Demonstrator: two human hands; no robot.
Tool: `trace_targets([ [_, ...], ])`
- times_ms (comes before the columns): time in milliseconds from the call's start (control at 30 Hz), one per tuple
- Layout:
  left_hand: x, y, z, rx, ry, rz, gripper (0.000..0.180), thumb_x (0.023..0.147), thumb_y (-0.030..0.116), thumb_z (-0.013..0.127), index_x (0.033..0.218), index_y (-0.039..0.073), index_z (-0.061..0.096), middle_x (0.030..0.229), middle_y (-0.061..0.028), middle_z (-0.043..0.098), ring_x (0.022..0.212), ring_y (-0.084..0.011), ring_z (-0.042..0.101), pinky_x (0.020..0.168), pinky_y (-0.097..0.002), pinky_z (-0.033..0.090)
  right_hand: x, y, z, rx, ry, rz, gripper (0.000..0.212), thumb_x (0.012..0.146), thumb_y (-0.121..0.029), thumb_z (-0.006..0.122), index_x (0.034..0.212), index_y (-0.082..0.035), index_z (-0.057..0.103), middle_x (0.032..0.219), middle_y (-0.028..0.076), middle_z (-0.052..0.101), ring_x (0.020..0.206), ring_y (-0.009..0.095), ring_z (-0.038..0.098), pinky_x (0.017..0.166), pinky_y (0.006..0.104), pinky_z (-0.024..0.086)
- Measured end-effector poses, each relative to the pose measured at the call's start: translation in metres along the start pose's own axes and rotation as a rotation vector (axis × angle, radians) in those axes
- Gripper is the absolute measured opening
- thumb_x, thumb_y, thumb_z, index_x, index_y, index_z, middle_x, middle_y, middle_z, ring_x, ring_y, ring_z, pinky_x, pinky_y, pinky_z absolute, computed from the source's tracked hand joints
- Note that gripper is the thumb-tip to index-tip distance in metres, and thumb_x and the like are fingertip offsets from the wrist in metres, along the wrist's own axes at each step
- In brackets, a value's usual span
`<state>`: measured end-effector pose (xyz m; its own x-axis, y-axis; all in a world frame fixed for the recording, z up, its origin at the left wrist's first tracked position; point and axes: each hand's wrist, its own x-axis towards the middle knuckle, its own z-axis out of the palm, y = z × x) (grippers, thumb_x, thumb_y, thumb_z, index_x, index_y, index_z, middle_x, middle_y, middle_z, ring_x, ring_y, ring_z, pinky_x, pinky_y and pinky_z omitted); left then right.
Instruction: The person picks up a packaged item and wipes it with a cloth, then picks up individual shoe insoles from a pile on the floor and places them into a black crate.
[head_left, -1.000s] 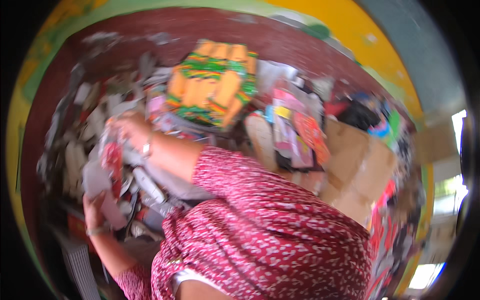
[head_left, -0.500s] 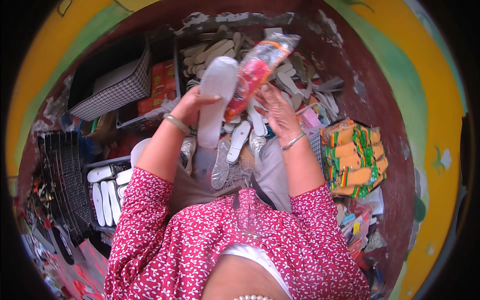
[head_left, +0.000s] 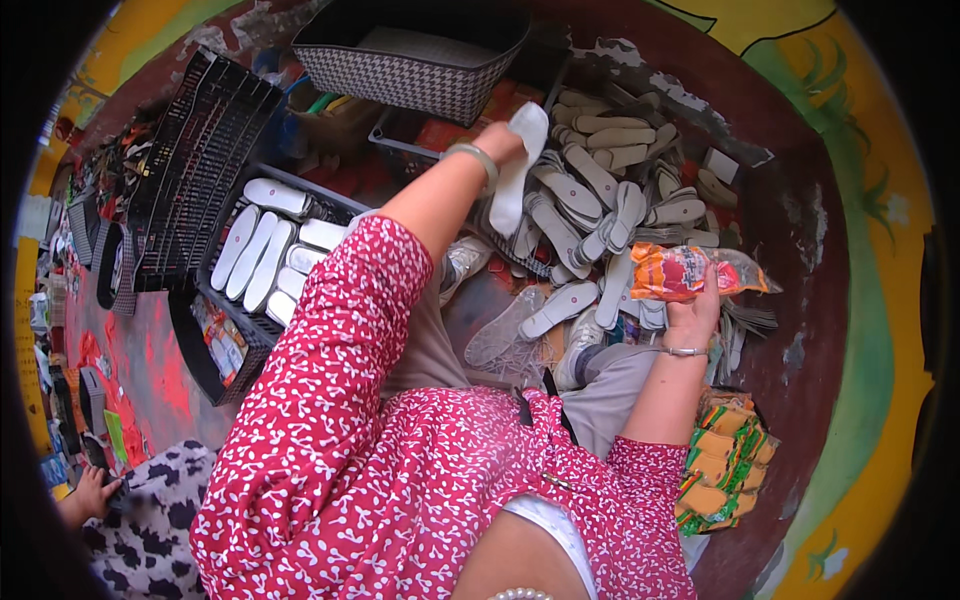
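Observation:
My left hand (head_left: 500, 145) is closed on a white insole (head_left: 521, 165), lifted above the near edge of the insole pile. Over on the right, my right hand (head_left: 692, 316) grips an orange and red printed plastic packet (head_left: 668, 272), its thumb across the front and most of its fingers hidden behind. The packet's clear end points right. Beneath and between both hands lies a large heap of pale insoles (head_left: 590, 210). A transparent sole-shaped sheet (head_left: 503, 325) lies between my shoes, beside a single white insole (head_left: 560, 309).
At the left stands a dark crate (head_left: 212, 272) of stacked white insoles, with a black slatted basket (head_left: 200, 170) beyond it. A houndstooth-patterned bin (head_left: 420, 80) is at the back. Several yellow-and-green packaged insoles (head_left: 715, 470) sit at right. Another person's hand (head_left: 90, 494) shows at lower left.
My hands have moved apart: the left with the insole, the right with the packet, now level and held out to the right. The view has turned toward the left, showing another person's hand.

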<state>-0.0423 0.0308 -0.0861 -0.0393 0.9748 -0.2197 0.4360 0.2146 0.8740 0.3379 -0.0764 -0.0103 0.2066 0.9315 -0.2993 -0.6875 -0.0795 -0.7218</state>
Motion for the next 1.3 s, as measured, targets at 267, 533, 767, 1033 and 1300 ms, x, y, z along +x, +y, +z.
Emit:
trace_targets([
  [267,0.043,-0.005,-0.031,0.787,-0.273,-0.044,0.049,0.066,0.027,0.072,0.109,0.005,0.062,0.104,-0.0134,0.063,0.096,-0.0251,0.06,0.084,-0.0359,0.046,-0.036,0.014,0.041,-0.052,-0.08,0.11,0.018,0.09,-0.019,0.055,0.099,-0.004,0.056,0.095,0.008,0.062,0.086,0.021,0.062,0.078,0.0388,0.053],
  [533,0.048,0.005,-0.046,0.692,-0.409,0.067,0.052,0.066,0.031,0.074,0.113,0.012,0.061,0.103,-0.0093,0.065,0.094,-0.0226,0.061,0.083,-0.0356,0.047,-0.03,0.009,0.039,-0.075,-0.032,0.174,0.021,0.087,-0.018,0.059,0.104,-0.006,0.057,0.1,0.008,0.063,0.091,0.023,0.061,0.082,0.0426,0.051],
  [767,-0.06,0.061,-0.141,0.243,-0.148,-0.05,0.054,0.066,0.021,0.073,0.116,0.01,0.057,0.102,-0.0099,0.063,0.093,-0.0231,0.06,0.081,-0.0366,0.047,-0.013,0.018,0.047,-0.118,-0.158,0.235,0.026,0.084,-0.015,0.063,0.109,-0.008,0.057,0.103,0.006,0.061,0.095,0.02,0.059,0.085,0.0415,0.049],
  [1033,-0.279,-0.067,-0.235,-0.562,0.262,-0.136,0.044,0.076,0.01,0.063,0.117,0.001,0.05,0.103,-0.01,0.059,0.092,-0.0194,0.059,0.086,-0.0347,0.047,-0.021,0.014,0.034,-0.122,-0.192,0.309,0.022,0.086,-0.013,0.059,0.108,-0.008,0.059,0.106,0.005,0.061,0.096,0.02,0.058,0.087,0.0402,0.047],
  [1300,-0.332,-0.142,-0.168,-1.161,0.336,-0.247,0.039,0.083,0.001,0.056,0.121,0.0,0.045,0.109,-0.0107,0.059,0.098,-0.021,0.059,0.089,-0.0348,0.047,-0.017,0.022,0.031,-0.205,-0.175,0.292,0.023,0.084,-0.013,0.062,0.106,-0.011,0.059,0.102,0.005,0.062,0.094,0.022,0.06,0.084,0.044,0.05],
])
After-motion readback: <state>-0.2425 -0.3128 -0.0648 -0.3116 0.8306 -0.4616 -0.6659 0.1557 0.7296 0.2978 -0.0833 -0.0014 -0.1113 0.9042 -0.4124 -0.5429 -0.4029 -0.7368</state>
